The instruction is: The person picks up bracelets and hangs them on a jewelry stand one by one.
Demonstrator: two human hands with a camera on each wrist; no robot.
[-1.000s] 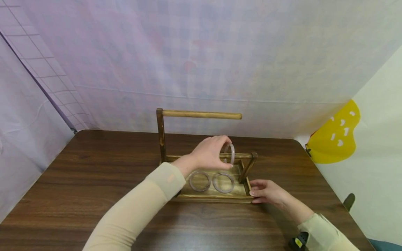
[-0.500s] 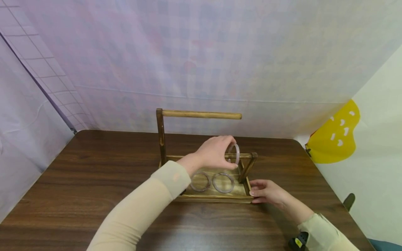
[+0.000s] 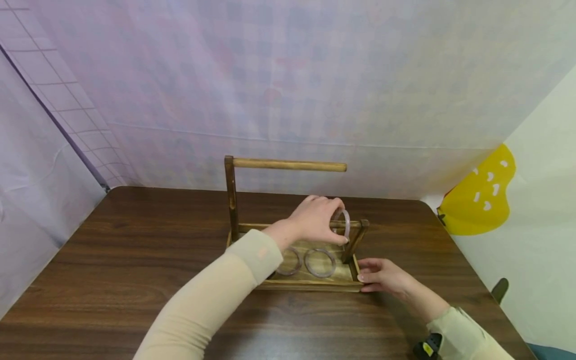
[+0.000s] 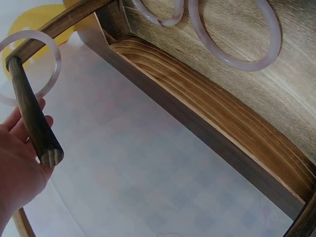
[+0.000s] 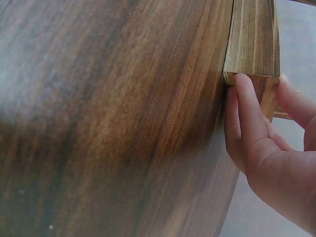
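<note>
My left hand [image 3: 317, 220] pinches a pale, translucent bangle [image 3: 347, 225] between thumb and fingertips. The bangle stands upright near the right post of a wooden jewelry stand [image 3: 310, 286]. In the left wrist view the stand's lower rod [image 4: 34, 111] appears to pass through that bangle, in front of my fingers. Two more bangles lie flat in the stand's tray: the right one [image 3: 306, 262] shows whole, while my sleeve partly covers the left one [image 3: 300, 262]. My right hand [image 3: 384, 277] holds the tray's front right corner, with thumb and fingers on different faces in the right wrist view.
A taller post [image 3: 231, 195] rises at the stand's left, carrying an upper rod [image 3: 290, 164] that points right. The brown wooden table [image 3: 135, 260] extends around the stand. Behind hangs a pale checked curtain [image 3: 279, 90], with a yellow shape [image 3: 481, 200] at the right.
My left hand has moved right with the bangle, toward the right post. My sleeve now covers part of the left flat bangle. The right hand keeps its place on the tray corner.
</note>
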